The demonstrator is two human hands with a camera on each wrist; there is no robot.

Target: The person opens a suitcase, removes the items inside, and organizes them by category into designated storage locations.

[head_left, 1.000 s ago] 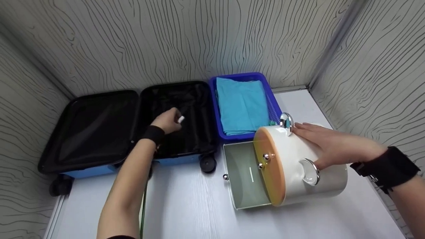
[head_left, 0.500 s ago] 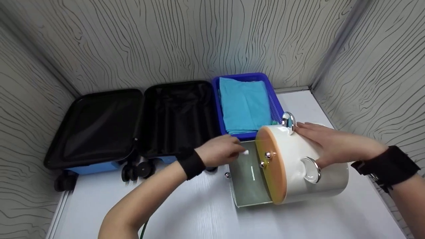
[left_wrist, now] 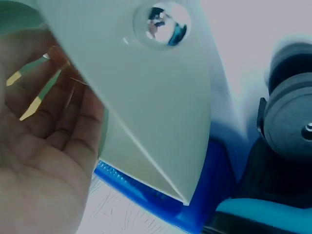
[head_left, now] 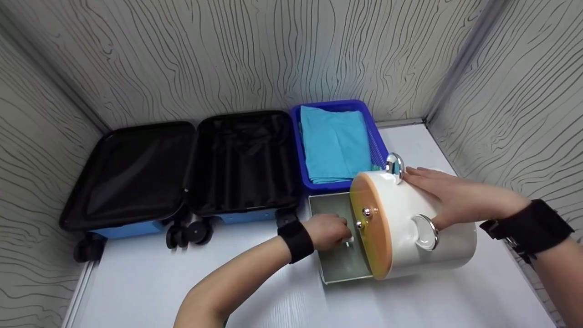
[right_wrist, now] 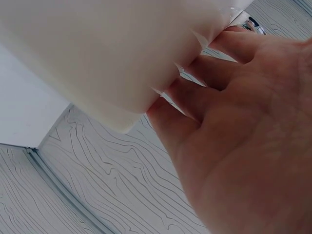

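My left hand [head_left: 327, 231] is inside the pulled-out drawer [head_left: 319, 269] of a rounded white storage box [head_left: 419, 196] with a translucent orange-yellow front [head_left: 371, 250]. Its fingers curl down, and a small white piece [head_left: 350, 239] shows at the fingertips. In the left wrist view the drawer wall [left_wrist: 161, 97], with its round chrome knob [left_wrist: 168, 24], hides those fingertips. My right hand [head_left: 460, 198] rests with outstretched fingers on top of the box, between its two chrome handles. In the right wrist view, its fingers [right_wrist: 229, 46] lie against the white shell [right_wrist: 107, 48].
An open suitcase [head_left: 141, 173] with black insides and blue shell lies at the left. Its black wheels [head_left: 198, 232] stick out toward the front. A blue plastic basket [head_left: 378, 136] holding folded light-blue cloth [head_left: 334, 146] stands behind the drawer. Patterned walls [head_left: 255, 54] enclose the table.
My left hand has moved right from over the suitcase, carrying the small white piece, and lowered into the drawer. My right hand has stayed on the box.
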